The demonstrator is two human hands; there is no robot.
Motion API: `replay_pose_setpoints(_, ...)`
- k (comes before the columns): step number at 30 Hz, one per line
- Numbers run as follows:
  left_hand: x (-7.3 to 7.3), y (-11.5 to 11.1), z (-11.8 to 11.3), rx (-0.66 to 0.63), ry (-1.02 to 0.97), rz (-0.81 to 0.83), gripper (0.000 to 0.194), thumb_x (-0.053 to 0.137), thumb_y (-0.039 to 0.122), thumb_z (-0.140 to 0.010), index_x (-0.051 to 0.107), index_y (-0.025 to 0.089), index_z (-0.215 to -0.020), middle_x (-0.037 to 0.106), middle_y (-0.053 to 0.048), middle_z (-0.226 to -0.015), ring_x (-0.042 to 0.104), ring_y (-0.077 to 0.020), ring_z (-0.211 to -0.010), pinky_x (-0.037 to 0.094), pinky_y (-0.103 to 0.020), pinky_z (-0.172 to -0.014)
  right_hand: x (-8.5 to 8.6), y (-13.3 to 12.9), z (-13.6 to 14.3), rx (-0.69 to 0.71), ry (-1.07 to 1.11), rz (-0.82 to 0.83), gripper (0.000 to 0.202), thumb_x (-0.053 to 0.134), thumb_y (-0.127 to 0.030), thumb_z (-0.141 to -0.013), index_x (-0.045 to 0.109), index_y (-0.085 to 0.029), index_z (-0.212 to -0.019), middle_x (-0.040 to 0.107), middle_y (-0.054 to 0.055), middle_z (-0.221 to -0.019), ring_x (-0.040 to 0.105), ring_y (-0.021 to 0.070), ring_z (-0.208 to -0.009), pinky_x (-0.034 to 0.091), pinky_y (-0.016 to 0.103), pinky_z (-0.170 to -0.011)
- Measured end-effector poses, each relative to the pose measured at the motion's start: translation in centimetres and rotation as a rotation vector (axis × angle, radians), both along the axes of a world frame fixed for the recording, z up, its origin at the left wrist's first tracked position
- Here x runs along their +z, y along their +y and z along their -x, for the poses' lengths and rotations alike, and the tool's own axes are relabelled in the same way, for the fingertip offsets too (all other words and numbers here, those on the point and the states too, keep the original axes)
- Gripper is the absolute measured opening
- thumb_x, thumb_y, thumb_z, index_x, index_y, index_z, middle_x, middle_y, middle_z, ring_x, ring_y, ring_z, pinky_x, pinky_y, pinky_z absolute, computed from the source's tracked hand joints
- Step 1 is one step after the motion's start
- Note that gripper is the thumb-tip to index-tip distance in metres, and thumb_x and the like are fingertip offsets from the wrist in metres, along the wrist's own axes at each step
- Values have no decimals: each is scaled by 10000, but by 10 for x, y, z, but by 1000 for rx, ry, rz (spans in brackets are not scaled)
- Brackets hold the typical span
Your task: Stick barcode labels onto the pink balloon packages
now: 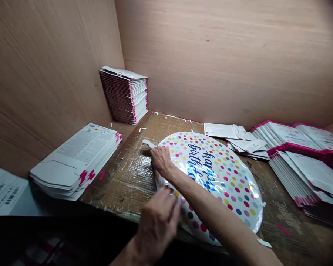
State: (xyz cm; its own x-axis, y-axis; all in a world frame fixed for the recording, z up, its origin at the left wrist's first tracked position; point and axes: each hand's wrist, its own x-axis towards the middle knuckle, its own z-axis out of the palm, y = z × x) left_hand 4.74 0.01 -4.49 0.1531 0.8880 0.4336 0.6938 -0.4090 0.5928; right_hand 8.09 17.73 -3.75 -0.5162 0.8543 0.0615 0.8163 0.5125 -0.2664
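Note:
A flat foil balloon (233, 177) lies on the brown work surface, white with coloured dots and blue "happy birthday" lettering. Its pale tail (148, 143) sticks out at the upper left. My right hand (162, 160) reaches across the balloon, fingers curled closed on its left edge beside the tail; the fingertips are partly hidden. Lower down, my left hand (159, 218) is blurred, with its bent fingers closed at the balloon's near-left edge. My right forearm covers part of the lettering.
Folded white and pink card packets form a tall stack (124, 94) in the corner and a lower stack (77, 159) at left. More packets (313, 166) lie at right, a few loose ones (224, 130) behind the balloon. Wooden panels (211, 55) rise behind and at left. Paper scraps dot the surface.

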Motion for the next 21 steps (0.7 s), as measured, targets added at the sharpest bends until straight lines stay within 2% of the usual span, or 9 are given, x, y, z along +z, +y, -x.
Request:
replay_pose_setpoints(2,14,25,34,273,-124,135,230,469,297,-904,660,208,-810,718,-84,-800,677,-230,-701,553,-380,-702,-1,6,-16,-87,84,33,208,507,-115,-834,709,-139,-790,708,128,-777,649,234,-742,421,297,-640)
replay_pose_setpoints(4,18,62,59,431,-334,313,178,555,294,-846,649,178,-942,730,-110,-920,695,-247,-774,539,-385,-749,-1,6,-30,-148,177,84,239,501,-186,-839,709,-158,-726,698,82,-689,645,199,-665,406,262,-588)
replay_pose_setpoints(6,13,100,70,416,-430,364,311,592,318,-825,624,123,-1065,731,-157,-985,708,-254,-811,548,-364,-724,0,4,-40,-167,272,140,265,505,-252,-836,700,-172,-677,662,35,-588,620,165,-579,378,232,-532)
replay_pose_setpoints(9,0,139,67,328,-533,402,341,731,381,-713,677,128,-935,749,-120,-886,712,-256,-830,554,-310,-687,-1,0,-44,-179,403,194,252,537,-287,-803,681,-170,-633,623,4,-526,585,136,-525,356,211,-498)
replay_pose_setpoints(11,-7,150,60,288,-613,430,285,761,394,-678,679,141,-780,741,-76,-777,713,-235,-757,556,-281,-632,-4,-1,-45,-182,485,218,232,579,-303,-768,665,-165,-603,615,-3,-521,575,128,-524,363,203,-497)
replay_pose_setpoints(14,-12,153,54,297,-737,482,303,680,413,-775,618,139,-662,690,-40,-633,677,-179,-571,544,-261,-515,-11,-1,-48,-209,607,242,293,595,-409,-770,665,-160,-632,608,-3,-526,566,130,-518,384,204,-485)
replay_pose_setpoints(17,-14,154,57,344,-801,517,313,608,350,-873,569,141,-644,637,0,-563,636,-126,-503,547,-251,-518,-19,-2,-52,-257,714,253,393,521,-506,-819,681,-155,-747,641,22,-593,589,155,-549,423,225,-482)
replay_pose_setpoints(21,-15,156,67,422,-724,521,245,632,274,-866,568,143,-669,643,20,-599,633,-118,-530,544,-268,-562,-24,-4,-56,-290,798,264,390,532,-522,-820,672,-160,-786,682,57,-675,640,200,-646,476,258,-531)
